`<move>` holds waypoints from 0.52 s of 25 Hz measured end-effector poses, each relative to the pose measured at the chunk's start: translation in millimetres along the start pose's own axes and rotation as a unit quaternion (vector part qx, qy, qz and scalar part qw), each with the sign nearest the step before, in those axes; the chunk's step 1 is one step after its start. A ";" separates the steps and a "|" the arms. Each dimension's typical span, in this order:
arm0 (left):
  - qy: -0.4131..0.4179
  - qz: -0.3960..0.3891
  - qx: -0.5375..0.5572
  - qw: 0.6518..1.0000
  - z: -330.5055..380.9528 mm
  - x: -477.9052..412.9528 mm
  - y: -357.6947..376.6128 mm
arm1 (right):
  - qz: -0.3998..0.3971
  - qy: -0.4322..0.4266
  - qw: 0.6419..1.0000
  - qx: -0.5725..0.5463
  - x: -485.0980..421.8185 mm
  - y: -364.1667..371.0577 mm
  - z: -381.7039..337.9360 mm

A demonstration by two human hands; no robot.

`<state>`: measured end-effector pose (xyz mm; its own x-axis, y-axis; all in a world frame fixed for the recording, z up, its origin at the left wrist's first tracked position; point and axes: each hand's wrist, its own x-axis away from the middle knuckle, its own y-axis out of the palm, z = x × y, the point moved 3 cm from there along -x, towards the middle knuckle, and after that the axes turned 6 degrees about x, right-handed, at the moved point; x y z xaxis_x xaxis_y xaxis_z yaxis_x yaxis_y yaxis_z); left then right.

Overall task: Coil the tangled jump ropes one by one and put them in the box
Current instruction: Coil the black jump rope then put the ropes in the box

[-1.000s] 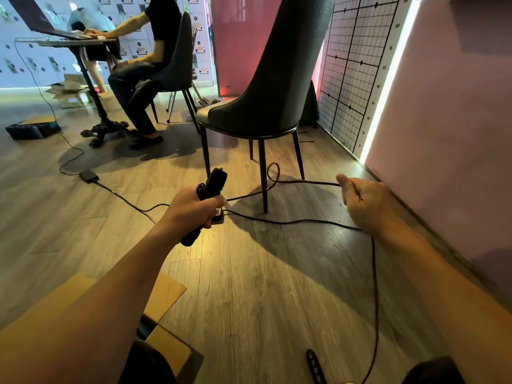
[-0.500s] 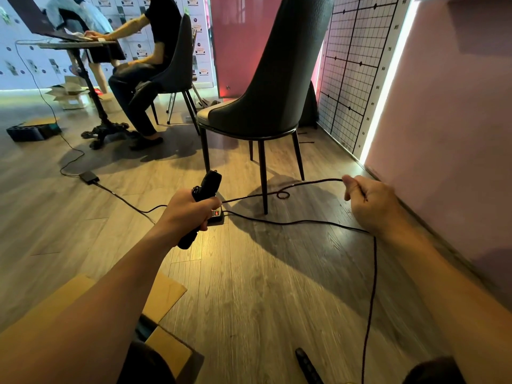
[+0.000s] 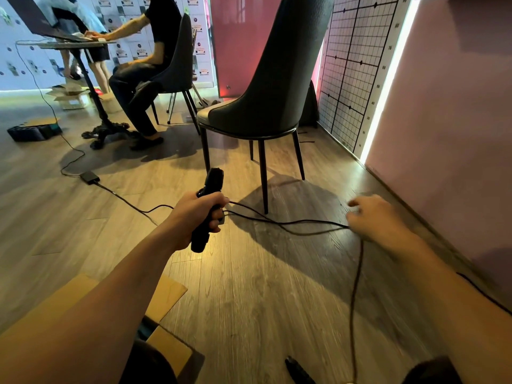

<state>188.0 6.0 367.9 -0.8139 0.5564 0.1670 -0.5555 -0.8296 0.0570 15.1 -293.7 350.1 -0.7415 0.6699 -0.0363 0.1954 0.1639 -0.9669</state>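
Jump rope (image 3: 288, 224) in head view: stretching between both hands above the floor | left hand (image 3: 198, 216) squeezing black handle (image 3: 207, 209) | right hand (image 3: 374, 217) blurry, fingers partly spread, cord running under it | box (image 3: 166, 297) waiting by left arm | coiling only starting

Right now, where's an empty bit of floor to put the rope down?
The bare wood floor between the cardboard box and the hanging rope is free. It is crowded farther up, where rope strands cross beside the chair leg, and by the loose handle at the bottom.
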 end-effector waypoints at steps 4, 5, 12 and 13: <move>-0.017 -0.067 -0.005 0.998 -0.8 4.6 30.4 | -0.059 -0.249 0.957 -0.136 32.3 2.2 -78.1; -0.020 -0.079 0.003 0.997 -1.0 4.5 35.3 | -0.100 -0.277 0.938 -0.185 43.1 5.9 -96.4; -0.091 -0.124 0.130 0.980 -3.0 4.3 41.3 | -0.140 -0.282 0.870 -0.379 48.4 24.0 -120.9; -0.099 -0.117 0.103 0.983 -3.7 3.6 37.9 | -0.076 -0.296 0.883 -0.357 45.9 20.6 -118.1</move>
<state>163.4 -23.3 367.0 -0.6072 0.7304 0.3129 -0.6606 -0.6828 0.3121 60.9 -174.0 358.2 -0.9580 0.1407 -0.2500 0.2637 0.7748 -0.5746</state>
